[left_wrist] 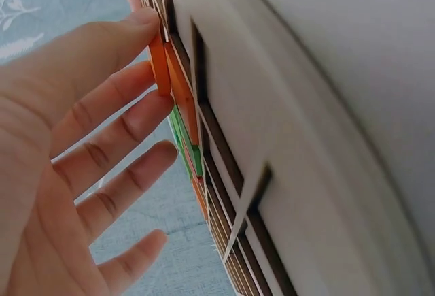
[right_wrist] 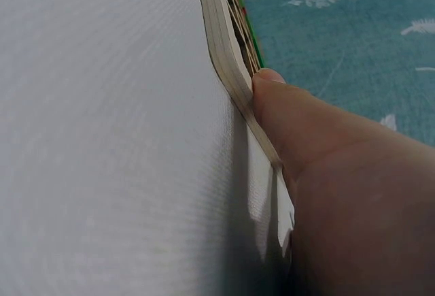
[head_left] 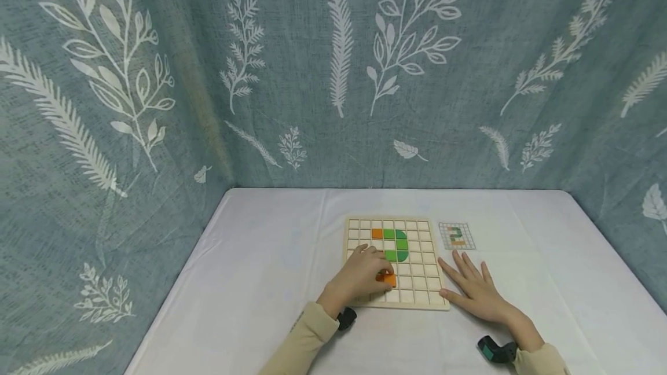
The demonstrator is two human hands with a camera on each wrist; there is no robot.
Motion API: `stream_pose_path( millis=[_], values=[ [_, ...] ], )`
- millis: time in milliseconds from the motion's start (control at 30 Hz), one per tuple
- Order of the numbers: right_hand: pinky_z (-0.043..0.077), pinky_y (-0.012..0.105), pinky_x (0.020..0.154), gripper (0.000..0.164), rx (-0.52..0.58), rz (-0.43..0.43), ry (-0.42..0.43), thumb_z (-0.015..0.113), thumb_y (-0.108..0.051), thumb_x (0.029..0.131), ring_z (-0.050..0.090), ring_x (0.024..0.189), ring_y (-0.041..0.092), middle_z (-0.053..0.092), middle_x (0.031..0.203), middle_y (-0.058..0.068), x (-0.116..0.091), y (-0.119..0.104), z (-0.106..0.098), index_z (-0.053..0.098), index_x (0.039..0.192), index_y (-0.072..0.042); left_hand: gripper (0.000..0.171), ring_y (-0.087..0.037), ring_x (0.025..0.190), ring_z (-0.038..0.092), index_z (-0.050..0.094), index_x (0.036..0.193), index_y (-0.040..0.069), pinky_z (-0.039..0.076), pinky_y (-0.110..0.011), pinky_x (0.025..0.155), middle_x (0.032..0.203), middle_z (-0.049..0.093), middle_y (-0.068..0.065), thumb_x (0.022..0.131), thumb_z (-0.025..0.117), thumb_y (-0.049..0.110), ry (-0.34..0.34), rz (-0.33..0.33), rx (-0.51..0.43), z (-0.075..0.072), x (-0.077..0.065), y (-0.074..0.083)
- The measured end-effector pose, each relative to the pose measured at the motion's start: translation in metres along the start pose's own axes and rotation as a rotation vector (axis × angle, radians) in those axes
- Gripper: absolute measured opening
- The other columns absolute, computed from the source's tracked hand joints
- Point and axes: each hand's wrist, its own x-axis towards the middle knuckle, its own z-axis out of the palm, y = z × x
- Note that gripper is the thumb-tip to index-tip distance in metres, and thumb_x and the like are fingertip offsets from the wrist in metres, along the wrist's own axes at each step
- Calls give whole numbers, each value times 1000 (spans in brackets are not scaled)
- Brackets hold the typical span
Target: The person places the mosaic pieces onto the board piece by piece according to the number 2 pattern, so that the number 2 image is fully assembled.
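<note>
A wooden grid board (head_left: 422,281) lies on the white table. Over its near part, my left hand (head_left: 358,275) pinches an orange square tile (left_wrist: 159,66) between thumb and fingertips. Another orange tile (left_wrist: 182,95) sits in the grid just beyond the held one. Farther up the board, an orange tile (head_left: 377,234), green square tiles (head_left: 389,234) and green rounded-corner tiles (head_left: 403,256) form a curved shape, partly covered by the left hand. With fingers spread, my right hand (head_left: 476,293) rests on the table, and its thumb (right_wrist: 275,99) touches the board's right edge.
A small pattern card (head_left: 457,236) with a printed grid and coloured shape lies right of the board. Black devices are strapped to both wrists, one plainly visible by the right wrist camera (head_left: 495,350). A leaf-patterned curtain (head_left: 302,74) surrounds the table.
</note>
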Motion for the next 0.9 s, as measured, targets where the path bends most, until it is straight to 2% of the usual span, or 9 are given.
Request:
stream_pose_path(
  millis=[300,900],
  values=[
    [-11,64,106,66,-6,15,-8,55,-44,88,4,139,45,12,151,25,-1,-4,-4,34,145,-16,21,-11,101,55,72,96,27,36,-42,105,96,65,13,80,70,40,24,10,13,2,0,6],
    [-18,59,107,67,1,21,-31,53,-45,89,1,140,43,10,152,24,0,0,-1,31,146,-18,24,-10,99,53,72,99,27,37,-37,103,95,61,13,80,69,42,-5,-10,11,3,-1,5]
  ],
)
